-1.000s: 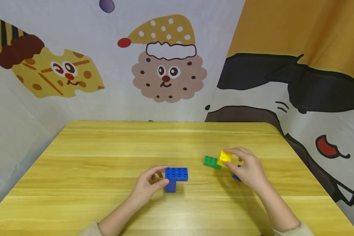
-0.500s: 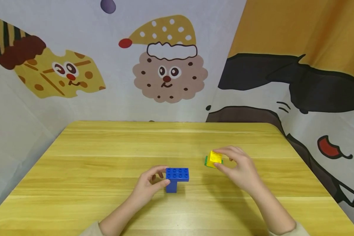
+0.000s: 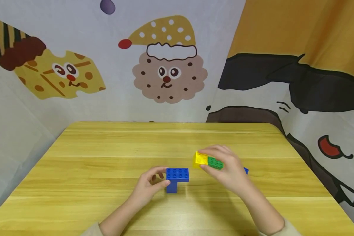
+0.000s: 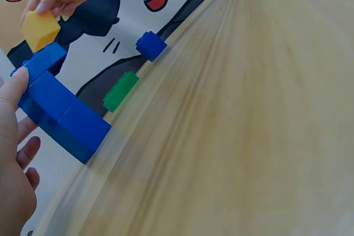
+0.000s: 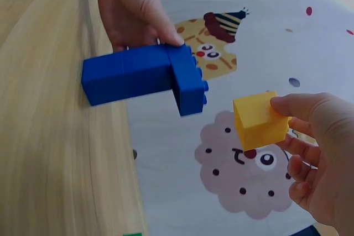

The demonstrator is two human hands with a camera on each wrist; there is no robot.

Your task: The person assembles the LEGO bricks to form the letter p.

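Note:
A blue block structure (image 3: 177, 175) stands upright on the table, a long studded brick lying across a narrower stack and overhanging to the right. My left hand (image 3: 146, 186) holds its left side with thumb and fingers; in the left wrist view the thumb of the left hand (image 4: 14, 153) rests near its top. My right hand (image 3: 227, 165) pinches a yellow block (image 3: 201, 158) in the air, up and to the right of the structure. The right wrist view shows the yellow block (image 5: 260, 120) between thumb and fingers, apart from the blue structure (image 5: 138, 75).
A green brick (image 3: 215, 163) lies on the table, partly covered by the right hand. Beyond it, to the right, a blue brick (image 3: 246, 170) shows behind the right wrist. A printed cloth (image 3: 106, 108) hangs behind the table's far edge.
My right hand has carried the yellow block leftward, past the green brick and closer to the blue structure. The left hand has stayed in place on the structure.

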